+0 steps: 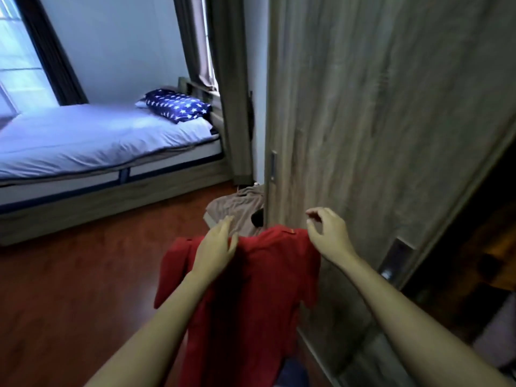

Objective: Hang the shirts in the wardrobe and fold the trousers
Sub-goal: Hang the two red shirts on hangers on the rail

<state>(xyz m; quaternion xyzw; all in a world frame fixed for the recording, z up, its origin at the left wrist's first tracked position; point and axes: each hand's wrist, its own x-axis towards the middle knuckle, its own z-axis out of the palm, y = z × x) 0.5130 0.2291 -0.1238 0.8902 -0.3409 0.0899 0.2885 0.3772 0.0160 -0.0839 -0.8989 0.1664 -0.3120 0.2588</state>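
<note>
Your red shirt (259, 275) hangs spread before you, left hand (215, 247) flat on one shoulder, right hand (326, 233) curled at the other, pinch unclear, wardrobe door (363, 135) edge just behind, floor (83, 289) open leftward.

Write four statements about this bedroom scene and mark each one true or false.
1. The red shirt hangs in front of the wardrobe door. True.
2. The pillow on the bed is plain white. False: it is blue with white stars.
3. A brown cloth lies on the floor by the door. True.
4. The left hand rests on the bed. False: it is on the shirt's shoulder.
</note>
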